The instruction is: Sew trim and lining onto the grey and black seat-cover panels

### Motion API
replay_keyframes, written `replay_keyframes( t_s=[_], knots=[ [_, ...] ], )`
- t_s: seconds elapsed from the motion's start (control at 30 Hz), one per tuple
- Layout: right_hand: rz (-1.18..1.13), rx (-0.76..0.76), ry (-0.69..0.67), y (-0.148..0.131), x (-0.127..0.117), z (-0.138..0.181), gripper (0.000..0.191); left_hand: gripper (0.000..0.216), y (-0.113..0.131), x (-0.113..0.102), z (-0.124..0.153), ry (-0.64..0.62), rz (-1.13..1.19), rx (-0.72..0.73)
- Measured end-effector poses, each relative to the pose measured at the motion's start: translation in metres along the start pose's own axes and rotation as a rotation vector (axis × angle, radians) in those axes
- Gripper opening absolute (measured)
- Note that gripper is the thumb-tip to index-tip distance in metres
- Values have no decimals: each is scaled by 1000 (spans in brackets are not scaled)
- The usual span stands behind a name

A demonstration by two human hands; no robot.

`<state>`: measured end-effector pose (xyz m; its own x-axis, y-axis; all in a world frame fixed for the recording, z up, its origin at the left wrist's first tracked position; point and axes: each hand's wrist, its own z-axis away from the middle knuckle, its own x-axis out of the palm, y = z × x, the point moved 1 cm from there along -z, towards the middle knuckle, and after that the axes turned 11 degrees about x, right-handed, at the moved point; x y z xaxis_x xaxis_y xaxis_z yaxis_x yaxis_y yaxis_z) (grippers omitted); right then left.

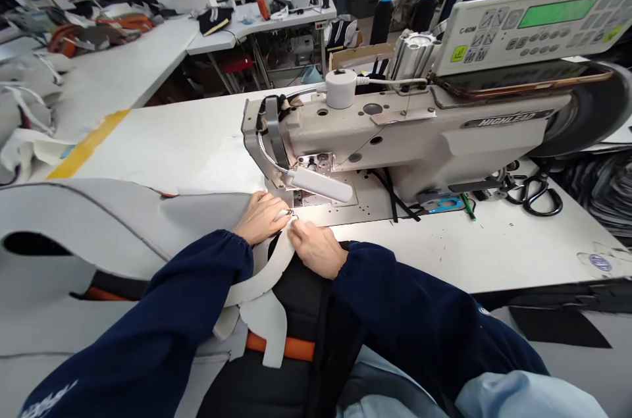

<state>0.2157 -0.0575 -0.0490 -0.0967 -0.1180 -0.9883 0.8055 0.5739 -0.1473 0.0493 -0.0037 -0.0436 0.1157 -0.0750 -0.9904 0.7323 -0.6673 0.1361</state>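
Note:
My left hand (263, 217) is closed on the edge of a large light-grey fabric piece (207, 217), just in front of the sewing machine's needle area. Beside its thumb is something small with a dark, thin loop, too small to make out. Close against it, my right hand (317, 247) pinches the upper end of a curved pale fabric strip (269, 273). That strip bends down to the left over my lap, where a pale flap (266, 326) hangs. The sewing machine (365, 141) stands right behind both hands, its white lamp (323, 185) partly covering the needle area.
Black scissors (542, 197), a green pen (468, 206) and a blue tool (447, 205) lie right of the machine head. A control panel (533, 26) sits on top. Black straps (392, 194) lie by the machine bed. Yellow tape (91, 143) crosses the table at left.

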Motion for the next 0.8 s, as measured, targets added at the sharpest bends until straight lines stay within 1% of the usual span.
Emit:
replay_keyframes(
  t_s=[0.1,0.23,0.33,0.43,0.6,0.7,0.8],
  knots=[
    [22,-95,-57,0,2,0,39,22,-1,4,2,53,-14,19],
    [51,-193,-80,5,4,-4,43,27,1,0,9,113,-72,66],
    [86,-218,-85,8,4,-5,46,26,5,-5,17,119,-126,64],
    [102,-233,-94,8,3,-5,48,23,6,-6,21,106,-149,32],
    [113,-237,-113,12,2,-10,50,30,1,-1,13,114,-183,16],
    [124,-250,-77,20,4,-19,49,28,-6,-3,0,66,-149,-36],
    [119,-279,-49,28,4,-27,46,27,-10,-9,-12,-35,-113,-106]
  ],
)
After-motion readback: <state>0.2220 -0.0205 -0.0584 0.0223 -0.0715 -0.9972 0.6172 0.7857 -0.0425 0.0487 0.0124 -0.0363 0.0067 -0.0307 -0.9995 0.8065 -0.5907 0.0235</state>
